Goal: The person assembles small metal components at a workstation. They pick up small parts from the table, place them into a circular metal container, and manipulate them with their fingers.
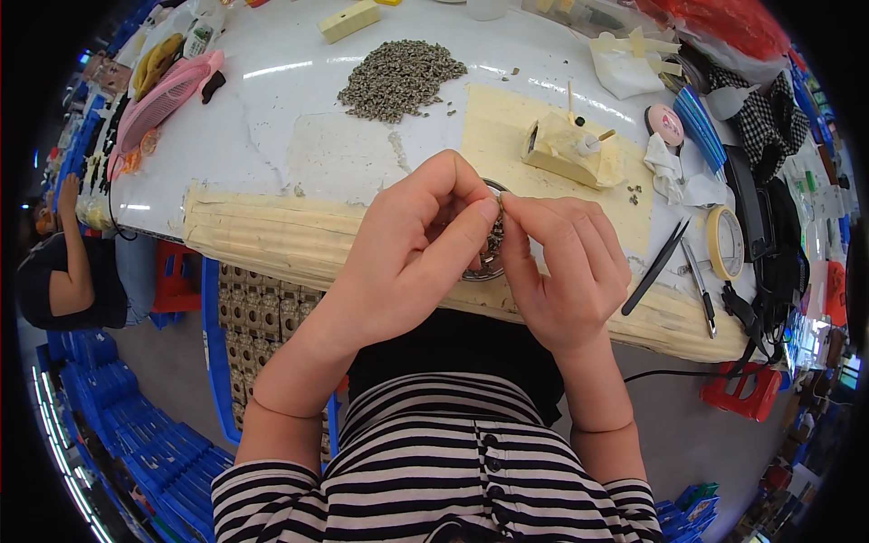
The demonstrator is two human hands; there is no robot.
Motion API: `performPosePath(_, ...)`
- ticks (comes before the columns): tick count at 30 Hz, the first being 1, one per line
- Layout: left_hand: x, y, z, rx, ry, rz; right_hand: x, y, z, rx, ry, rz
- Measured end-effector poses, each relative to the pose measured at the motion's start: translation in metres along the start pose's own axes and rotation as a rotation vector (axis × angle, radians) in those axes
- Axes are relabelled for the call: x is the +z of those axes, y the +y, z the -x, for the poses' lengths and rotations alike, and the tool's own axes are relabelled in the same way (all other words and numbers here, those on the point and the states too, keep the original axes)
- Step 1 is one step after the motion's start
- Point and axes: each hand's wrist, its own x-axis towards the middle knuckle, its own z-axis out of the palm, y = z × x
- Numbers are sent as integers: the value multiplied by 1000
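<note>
My left hand and my right hand meet over the near edge of the table, thumbs and forefingers pinched together. Whatever lies between the fingertips is tiny and mostly covered, so I cannot make out its kind. Directly below them, partly hidden by both hands, is a round metal dish containing small metal parts. Farther off, a large heap of similar small metal parts lies on the white tabletop. A block wrapped in cream tape, with thin pins standing up from it, sits beyond my right hand.
Black tweezers, a pen-like tool and a tape roll lie at the right. A pink fan stands far left. Under the table's padded edge, a blue crate holds metal pieces. Another person sits left.
</note>
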Motion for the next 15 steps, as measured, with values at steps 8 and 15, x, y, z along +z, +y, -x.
performPosePath(8, -1, 2, -2, -41, -3, -39, 0, 0, 0, -19, -40, 26)
performPosePath(15, -6, 1, -3, -244, -85, 189, -1, -2, 2, -24, -37, 33)
